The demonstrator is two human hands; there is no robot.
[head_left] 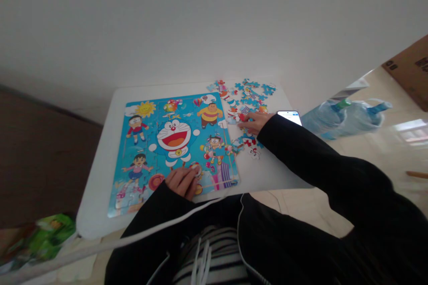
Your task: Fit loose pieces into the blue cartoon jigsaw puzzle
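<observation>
A blue jigsaw puzzle board (152, 136) with cartoon figures lies on the small white table. My left hand (183, 181) rests on its lower edge, fingers curled and pressed together. A whitish, round-looking patch shows at those fingertips; whether it is a loose piece or part of the picture I cannot tell. To the right of the board, my right hand (256, 122) reaches into a spread of loose puzzle pieces (249, 91). Its thumb and fingers close on a red and white puzzle piece (241, 117), partly covered by the fingertips.
A lit phone (289, 117) lies at the table's right edge, beside my right sleeve. The white table (100, 160) stands against a pale wall. Large clear water bottles (354, 116) and a cardboard box (409, 71) are on the floor at right. A white cable (133, 238) crosses before me.
</observation>
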